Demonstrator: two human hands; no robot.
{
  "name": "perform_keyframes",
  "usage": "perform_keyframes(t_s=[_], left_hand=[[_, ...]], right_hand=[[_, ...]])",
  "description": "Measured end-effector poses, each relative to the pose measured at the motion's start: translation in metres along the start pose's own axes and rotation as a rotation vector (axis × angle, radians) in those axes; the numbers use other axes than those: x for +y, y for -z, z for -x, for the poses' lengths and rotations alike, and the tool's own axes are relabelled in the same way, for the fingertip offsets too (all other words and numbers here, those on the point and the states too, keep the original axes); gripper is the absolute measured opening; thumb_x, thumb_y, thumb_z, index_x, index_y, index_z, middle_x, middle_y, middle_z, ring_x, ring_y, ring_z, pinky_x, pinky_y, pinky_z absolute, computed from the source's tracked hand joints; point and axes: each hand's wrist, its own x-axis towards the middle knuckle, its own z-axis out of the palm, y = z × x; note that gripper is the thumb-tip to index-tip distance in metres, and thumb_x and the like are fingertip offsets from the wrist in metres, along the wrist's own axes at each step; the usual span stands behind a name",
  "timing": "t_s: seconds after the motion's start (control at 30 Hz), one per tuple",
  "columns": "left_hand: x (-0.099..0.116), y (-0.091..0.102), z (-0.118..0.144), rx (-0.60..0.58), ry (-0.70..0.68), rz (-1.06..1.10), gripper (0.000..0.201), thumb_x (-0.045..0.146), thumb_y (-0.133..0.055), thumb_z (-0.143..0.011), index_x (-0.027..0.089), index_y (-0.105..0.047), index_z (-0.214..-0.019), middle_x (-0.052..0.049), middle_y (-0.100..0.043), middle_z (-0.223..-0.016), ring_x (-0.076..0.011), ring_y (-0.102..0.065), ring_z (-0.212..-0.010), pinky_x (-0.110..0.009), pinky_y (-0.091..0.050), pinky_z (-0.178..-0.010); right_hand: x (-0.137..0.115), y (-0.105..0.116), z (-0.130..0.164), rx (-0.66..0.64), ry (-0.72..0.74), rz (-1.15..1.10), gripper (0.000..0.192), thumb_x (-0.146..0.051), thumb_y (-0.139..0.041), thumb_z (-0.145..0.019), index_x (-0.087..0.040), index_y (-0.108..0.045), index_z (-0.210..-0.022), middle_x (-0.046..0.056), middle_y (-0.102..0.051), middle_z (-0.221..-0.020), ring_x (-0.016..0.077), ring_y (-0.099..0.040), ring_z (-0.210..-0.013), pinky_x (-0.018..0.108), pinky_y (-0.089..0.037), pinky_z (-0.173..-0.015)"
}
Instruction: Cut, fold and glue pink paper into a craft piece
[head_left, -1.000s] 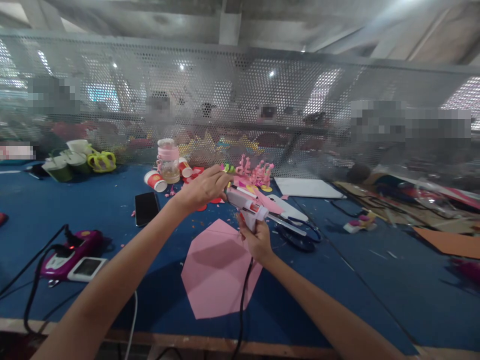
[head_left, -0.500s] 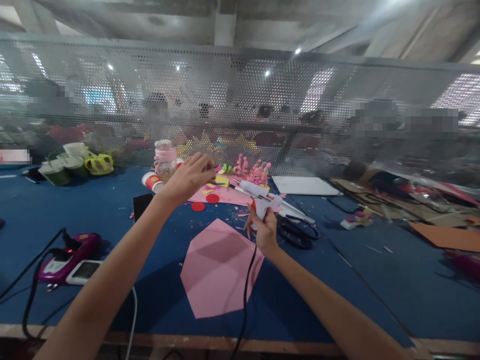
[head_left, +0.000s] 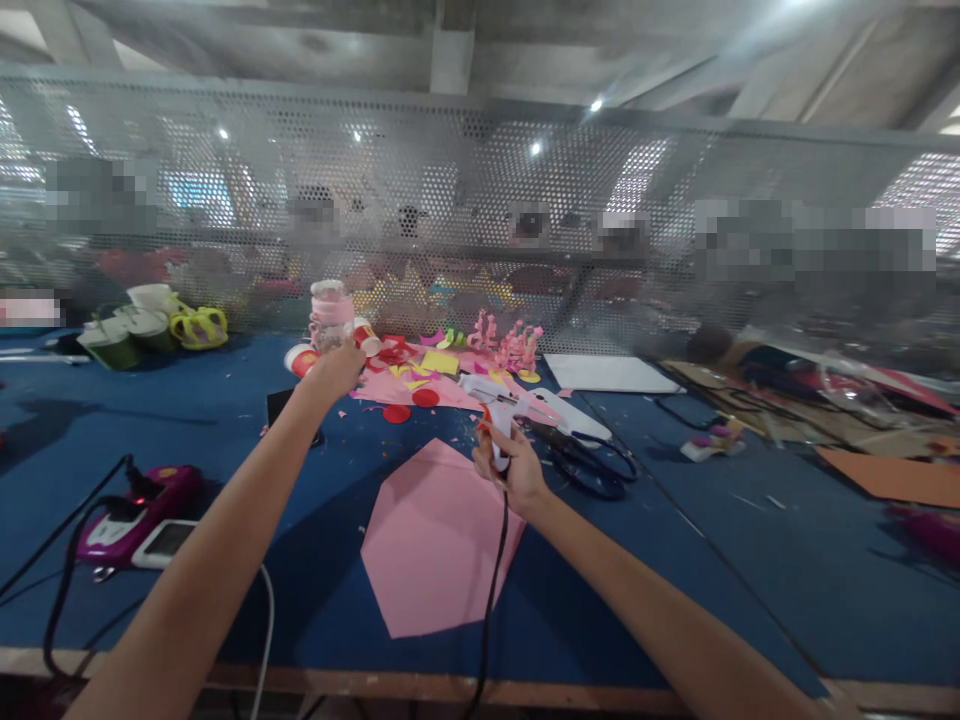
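Person's view of a blue table (head_left: 187, 420) backed by a perforated metal screen (head_left: 480, 200) along its far edge. The right hand (head_left: 510, 470) is closed around the handle of a white glue gun (head_left: 504, 412), held just above the table near its middle, nozzle pointing left and away; the black cord (head_left: 491, 590) runs from the handle down over the near edge. The left hand (head_left: 335, 370) is stretched toward the far edge, its fingers curled loosely beside a red paper cup (head_left: 302, 358) lying on its side and a clear jar with pink bands (head_left: 331, 315); whether it holds anything cannot be told. A large pink paper sheet (head_left: 435, 540) lies flat toward the near edge, just below the glue gun. Past the gun, coloured paper scraps (head_left: 420, 375) and pink cut-out figures (head_left: 510, 345) are heaped near the far edge. Black-handled scissors (head_left: 592, 465) lie to the right of the gun. A black phone (head_left: 281, 405) lies partly under the left forearm. A purple device (head_left: 142, 500) with cables sits near the left near corner.
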Motion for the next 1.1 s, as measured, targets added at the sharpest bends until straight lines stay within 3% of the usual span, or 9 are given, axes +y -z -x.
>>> perform_keyframes(t_s=[0.13, 0.3, 0.37, 0.5, 0.63, 0.83, 0.97, 1.1], left_hand=[[0.004, -0.003, -0.007, -0.133, -0.066, 0.073, 0.013, 0.025, -0.06, -0.07, 0.012, -0.061, -0.075, -0.009, -0.064, -0.08, -0.0187, -0.058, -0.077, -0.025, -0.041, -0.067], [0.045, -0.01, -0.006, -0.438, -0.226, 0.647, 0.024, 0.036, -0.052, -0.073, 0.014, -0.058, -0.066, -0.001, -0.061, -0.062, -0.0114, -0.054, -0.056, -0.021, -0.039, -0.054], [0.066, -0.018, -0.002, -0.48, -0.242, 0.838, 0.03, 0.043, -0.053, -0.071, 0.013, -0.056, -0.066, 0.0, -0.058, -0.059, -0.0092, -0.049, -0.05, -0.02, -0.036, -0.049], [0.102, -0.036, 0.008, -0.439, -0.214, 1.176, 0.044, 0.057, -0.055, -0.063, 0.014, -0.047, -0.059, 0.004, -0.047, -0.045, -0.0055, -0.038, -0.04, -0.02, -0.029, -0.042], [0.118, -0.044, 0.014, -0.345, -0.079, 1.377, 0.044, 0.058, -0.049, -0.067, 0.016, -0.044, -0.055, 0.007, -0.04, -0.036, -0.0039, -0.031, -0.033, -0.019, -0.023, -0.037], [0.128, -0.051, 0.019, -0.175, 0.037, 1.457, 0.041, 0.05, -0.045, -0.074, 0.016, -0.042, -0.051, 0.007, -0.038, -0.034, -0.0041, -0.031, -0.031, -0.018, -0.021, -0.036], [0.13, -0.054, 0.023, -0.073, -0.02, 1.461, 0.039, 0.049, -0.041, -0.077, 0.016, -0.043, -0.055, 0.007, -0.038, -0.039, -0.0047, -0.034, -0.036, -0.018, -0.025, -0.039], [0.129, -0.051, 0.027, 0.014, -0.123, 1.265, 0.034, 0.038, -0.035, -0.082, 0.017, -0.041, -0.056, 0.006, -0.039, -0.043, -0.0058, -0.037, -0.04, -0.018, -0.029, -0.043]], right_hand=[[0.0, 0.001, -0.001, -0.047, -0.03, -0.031, 0.024, -0.036, -0.063, -0.062, -0.018, -0.047, -0.06, -0.009, -0.039, -0.04, 0.0037, -0.03, -0.026, 0.018, -0.021, -0.029], [0.001, 0.002, 0.0, -0.034, -0.031, -0.042, 0.02, -0.034, -0.063, -0.061, -0.018, -0.049, -0.062, -0.008, -0.041, -0.04, 0.0048, -0.032, -0.027, 0.018, -0.018, -0.028], [0.003, 0.003, 0.0, -0.03, -0.016, -0.035, 0.021, -0.035, -0.062, -0.061, -0.018, -0.05, -0.063, -0.008, -0.042, -0.039, 0.005, -0.033, -0.027, 0.017, -0.018, -0.028], [0.007, 0.003, 0.0, 0.022, -0.006, -0.017, 0.022, -0.034, -0.063, -0.059, -0.019, -0.049, -0.065, -0.009, -0.041, -0.034, 0.0068, -0.035, -0.025, 0.016, -0.014, -0.025], [0.01, 0.001, 0.001, 0.037, 0.01, 0.014, 0.022, -0.033, -0.063, -0.059, -0.019, -0.046, -0.065, -0.009, -0.043, -0.034, 0.0074, -0.035, -0.023, 0.016, -0.014, -0.023], [0.006, -0.005, 0.005, 0.059, -0.014, 0.022, 0.027, -0.035, -0.064, -0.057, -0.019, -0.047, -0.07, -0.009, -0.045, -0.035, 0.0074, -0.037, -0.024, 0.016, -0.017, -0.023], [0.003, -0.007, 0.005, 0.094, -0.015, 0.02, 0.029, -0.035, -0.065, -0.055, -0.019, -0.045, -0.07, -0.01, -0.044, -0.035, 0.0074, -0.038, -0.025, 0.015, -0.018, -0.023], [0.002, -0.007, 0.004, 0.116, -0.028, 0.019, 0.03, -0.034, -0.065, -0.053, -0.02, -0.043, -0.068, -0.01, -0.043, -0.035, 0.0071, -0.036, -0.024, 0.015, -0.017, -0.023]])
